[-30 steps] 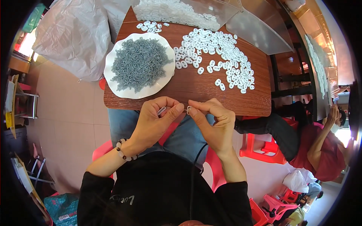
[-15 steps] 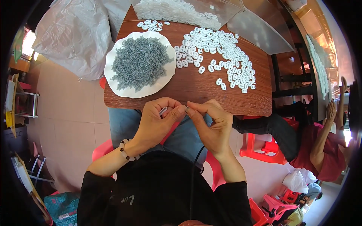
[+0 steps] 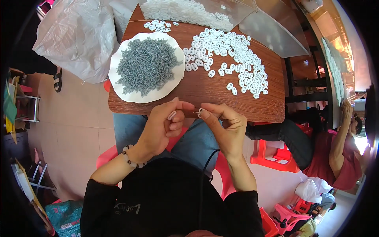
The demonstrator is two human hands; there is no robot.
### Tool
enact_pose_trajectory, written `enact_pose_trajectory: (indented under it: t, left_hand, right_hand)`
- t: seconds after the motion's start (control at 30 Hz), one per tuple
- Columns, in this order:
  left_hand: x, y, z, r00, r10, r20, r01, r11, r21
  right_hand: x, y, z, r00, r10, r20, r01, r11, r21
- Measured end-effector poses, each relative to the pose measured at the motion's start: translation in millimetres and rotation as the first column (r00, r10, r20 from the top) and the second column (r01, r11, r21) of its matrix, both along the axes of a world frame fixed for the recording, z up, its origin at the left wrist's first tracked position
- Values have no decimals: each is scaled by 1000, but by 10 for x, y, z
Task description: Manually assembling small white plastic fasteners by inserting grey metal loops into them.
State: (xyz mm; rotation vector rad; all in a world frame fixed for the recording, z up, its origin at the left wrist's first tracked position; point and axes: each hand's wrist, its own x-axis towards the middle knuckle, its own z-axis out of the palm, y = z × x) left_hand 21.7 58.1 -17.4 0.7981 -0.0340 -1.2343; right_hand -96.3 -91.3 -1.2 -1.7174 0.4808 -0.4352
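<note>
At the table's near edge, my right hand pinches a small white piece between thumb and forefinger. A thin metallic-looking bit sticks out of that piece toward the left. My left hand has its fingers curled, with a white oval piece tucked in them; its forefinger reaches toward the right hand's piece. Beyond my left hand, a scalloped white plate holds a heap of small grey rod-like parts. White oval pieces with two holes lie scattered across the right side of the table.
The brown wooden table has a clear tray of whitish pieces at its back. A large white sack stands at the left. To the right, a person in a red shirt sits near a red stool.
My left thumb and forefinger have moved away from the right hand's piece, and the left fingers curl more openly into view. The right hand has shifted slightly right. A sandalled foot appears at left.
</note>
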Motion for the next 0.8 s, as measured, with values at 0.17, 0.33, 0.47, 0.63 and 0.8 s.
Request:
enact_pose_trajectory:
  t: [0.17,0.33,0.47,0.63,0.8]
  left_hand:
    - [-103,1,115,957,-14,-291,15,1000,1]
    - [-180,-25,90,962,-88,-257,79,996,-46]
    - [-272,-52,68,974,-65,-216,47,995,-86]
    - [-421,-141,28,990,11,-140,-28,992,-119]
    - [-559,-224,-64,993,75,-92,-91,980,-179]
  right_hand:
    - [-45,-21,116,997,-68,31,59,971,233]
    - [-108,-17,173,994,-79,80,43,924,380]
    - [-162,37,193,997,-40,67,2,869,495]
    - [-216,109,96,995,-3,99,-55,810,583]
    - [-215,153,55,982,-66,178,-63,771,634]
